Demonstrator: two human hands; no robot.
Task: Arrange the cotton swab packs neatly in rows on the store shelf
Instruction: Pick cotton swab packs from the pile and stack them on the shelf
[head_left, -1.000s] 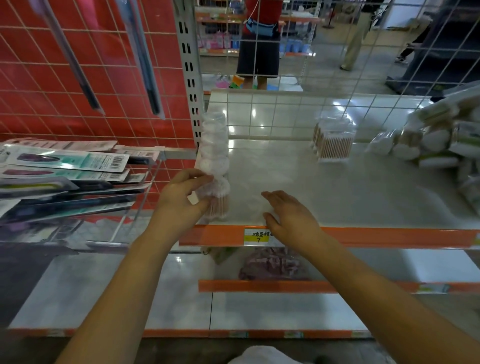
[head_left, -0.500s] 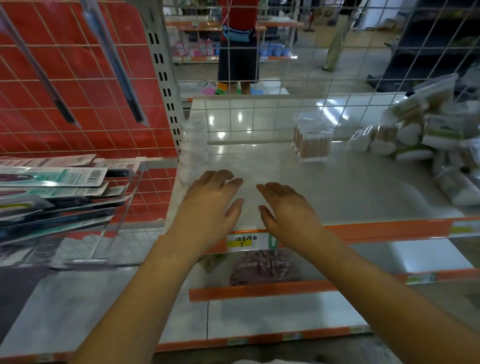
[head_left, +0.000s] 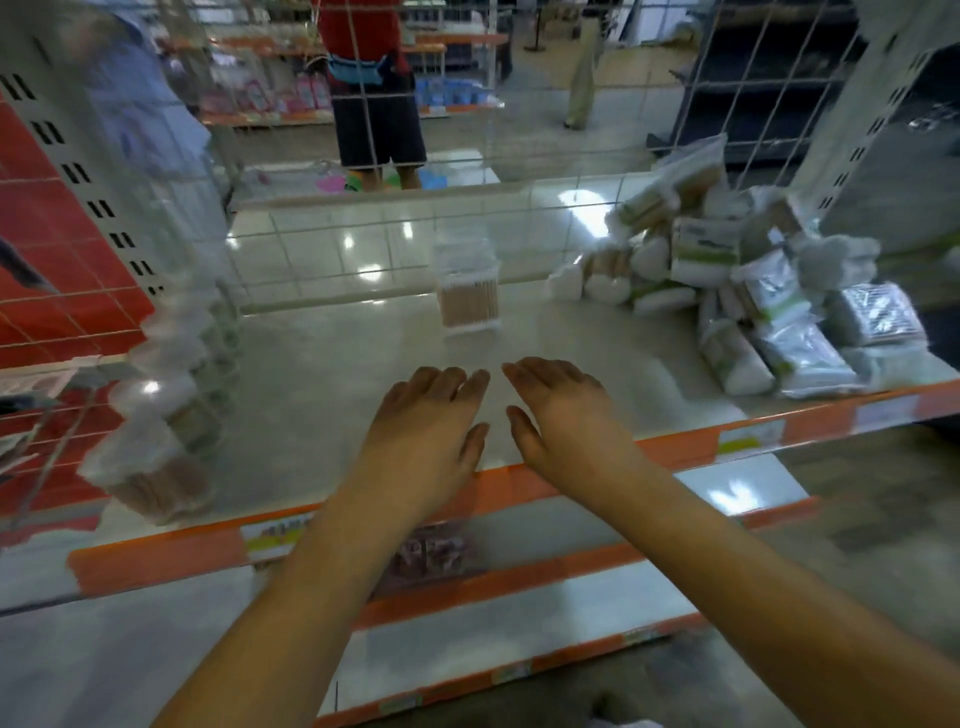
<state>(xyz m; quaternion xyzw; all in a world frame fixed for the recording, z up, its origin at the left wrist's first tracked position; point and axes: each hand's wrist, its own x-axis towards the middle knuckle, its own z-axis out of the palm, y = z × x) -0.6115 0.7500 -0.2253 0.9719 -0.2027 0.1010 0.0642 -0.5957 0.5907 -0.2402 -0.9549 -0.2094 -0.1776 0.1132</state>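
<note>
A row of round clear cotton swab packs (head_left: 171, 405) runs along the left side of the pale shelf (head_left: 322, 374), blurred by head motion. One square clear pack (head_left: 467, 283) stands alone near the back middle. A loose heap of bagged swab packs (head_left: 737, 291) fills the shelf's right side. My left hand (head_left: 426, 431) and my right hand (head_left: 561, 415) hover side by side over the front middle of the shelf, palms down, fingers straight, holding nothing.
An orange price strip (head_left: 519, 488) edges the shelf front. A wire grid (head_left: 415, 218) backs the shelf, and a perforated upright (head_left: 104, 197) stands at the left beside a red panel (head_left: 62, 291). A person in dark shorts (head_left: 374, 114) stands in the aisle behind. Lower shelves lie below.
My left hand has let go of the front round pack and moved right beside my right hand. My view has swung right, bringing the heap of bagged packs closer to centre.
</note>
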